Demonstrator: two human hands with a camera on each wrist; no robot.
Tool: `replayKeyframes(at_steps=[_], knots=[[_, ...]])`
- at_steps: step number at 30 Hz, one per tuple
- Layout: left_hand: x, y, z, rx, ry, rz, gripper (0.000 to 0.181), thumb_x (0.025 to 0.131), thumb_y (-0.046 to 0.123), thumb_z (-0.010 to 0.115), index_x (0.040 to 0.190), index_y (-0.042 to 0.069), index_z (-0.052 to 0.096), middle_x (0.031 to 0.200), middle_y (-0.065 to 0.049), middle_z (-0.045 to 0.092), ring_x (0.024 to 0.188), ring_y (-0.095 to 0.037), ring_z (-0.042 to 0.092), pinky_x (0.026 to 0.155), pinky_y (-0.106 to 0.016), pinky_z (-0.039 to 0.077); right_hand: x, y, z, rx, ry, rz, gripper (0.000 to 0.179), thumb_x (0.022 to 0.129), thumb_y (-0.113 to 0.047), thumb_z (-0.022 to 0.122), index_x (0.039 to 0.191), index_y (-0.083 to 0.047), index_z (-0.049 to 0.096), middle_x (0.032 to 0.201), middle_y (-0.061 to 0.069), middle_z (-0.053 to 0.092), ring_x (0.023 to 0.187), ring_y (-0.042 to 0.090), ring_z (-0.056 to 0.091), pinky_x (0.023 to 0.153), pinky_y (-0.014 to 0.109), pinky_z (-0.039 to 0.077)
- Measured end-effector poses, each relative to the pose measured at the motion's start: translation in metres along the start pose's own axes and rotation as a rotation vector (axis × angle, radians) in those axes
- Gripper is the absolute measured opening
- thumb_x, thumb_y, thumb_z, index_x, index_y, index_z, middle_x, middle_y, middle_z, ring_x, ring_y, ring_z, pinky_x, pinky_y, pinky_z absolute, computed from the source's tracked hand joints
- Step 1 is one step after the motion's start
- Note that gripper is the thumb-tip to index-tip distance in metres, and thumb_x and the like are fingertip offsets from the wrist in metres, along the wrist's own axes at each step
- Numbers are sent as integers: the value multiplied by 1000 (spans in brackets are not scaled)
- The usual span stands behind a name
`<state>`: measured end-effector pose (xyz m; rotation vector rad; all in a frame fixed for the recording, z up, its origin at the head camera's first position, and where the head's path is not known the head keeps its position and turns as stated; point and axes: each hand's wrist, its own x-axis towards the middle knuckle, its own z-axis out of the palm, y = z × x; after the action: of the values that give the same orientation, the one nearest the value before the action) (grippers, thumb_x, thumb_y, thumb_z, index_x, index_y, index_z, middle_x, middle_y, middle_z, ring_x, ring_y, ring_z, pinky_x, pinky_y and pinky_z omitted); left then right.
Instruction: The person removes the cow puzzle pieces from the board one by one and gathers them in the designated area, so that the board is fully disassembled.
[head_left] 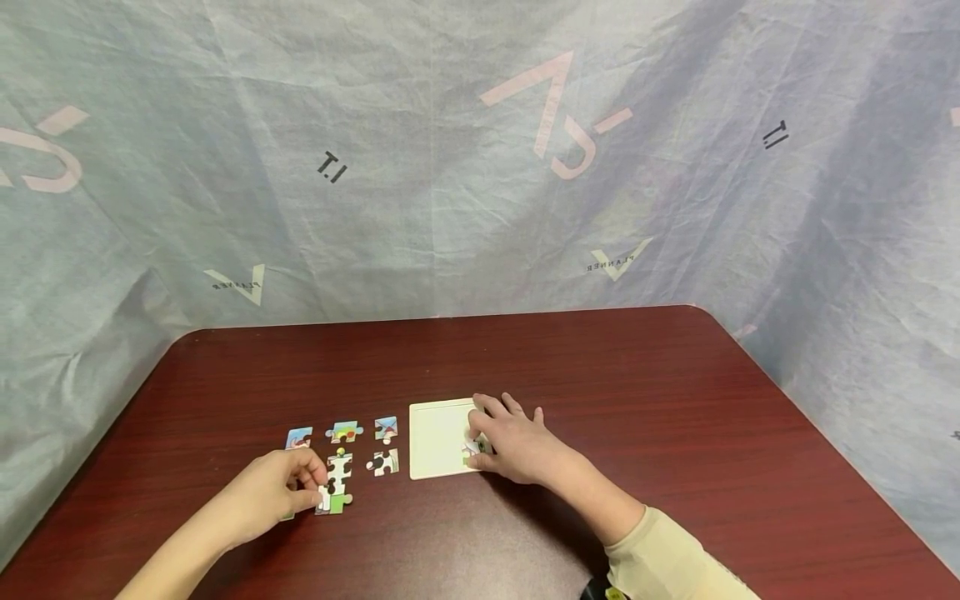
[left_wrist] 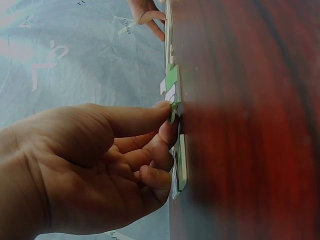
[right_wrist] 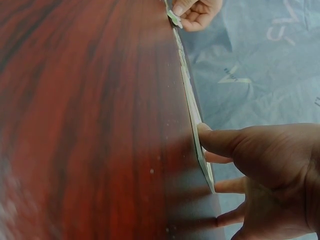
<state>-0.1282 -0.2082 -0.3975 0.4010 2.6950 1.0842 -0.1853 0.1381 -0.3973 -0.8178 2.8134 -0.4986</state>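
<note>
My left hand (head_left: 262, 493) pinches a jigsaw puzzle piece (head_left: 324, 499) with white and green on it between thumb and index finger, low over the table. In the left wrist view the thumb and fingertip meet at the green-and-white piece (left_wrist: 172, 95). A shallow cream puzzle tray (head_left: 437, 442) lies right of the loose pieces. Over its right side, my right hand (head_left: 517, 447) rests with thumb and fingers spread, touching a puzzle piece (head_left: 472, 447) in the lower right part, which the hand partly hides. In the right wrist view its thumb lies on the tray's edge (right_wrist: 200, 155).
Several loose puzzle pieces lie left of the tray: a blue one with red (head_left: 386, 428), a colourful one (head_left: 346, 432), a black-and-white one (head_left: 385, 462) and another white one (head_left: 340, 465). The dark red wooden table (head_left: 600, 375) meets a grey printed cloth (head_left: 420, 167) behind.
</note>
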Motion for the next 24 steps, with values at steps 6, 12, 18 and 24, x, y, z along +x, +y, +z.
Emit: replayKeyframes(at_steps=[6,12,18,24], knots=[[1,-1,0,18,9,-14,21,83,3,80,90,10,62,79,1,56,70,-13,50,59,-27,41,0,0,0,-9,0,-4,19,96,-32,71,102,-22,55,160,12,32,143,52,27,97,82,25],[1,3,0,33,28,-38,24,82,5,82,90,12,61,79,2,56,68,-14,47,57,-27,39,1,0,0,-12,4,-5,20,96,-32,71,101,-22,54,160,12,32,143,52,28,97,82,25],[1,8,-1,27,31,-52,23,83,7,82,91,13,60,79,2,56,67,-14,47,56,-28,38,1,1,-1,-38,3,-14,21,96,-36,70,101,-23,54,160,12,33,142,52,30,97,81,27],[4,12,-1,-1,19,-11,20,86,11,79,93,11,60,79,1,57,66,-13,49,56,-28,39,0,4,-2,-82,-10,-28,23,96,-41,69,104,-25,55,160,10,33,141,51,32,96,80,30]])
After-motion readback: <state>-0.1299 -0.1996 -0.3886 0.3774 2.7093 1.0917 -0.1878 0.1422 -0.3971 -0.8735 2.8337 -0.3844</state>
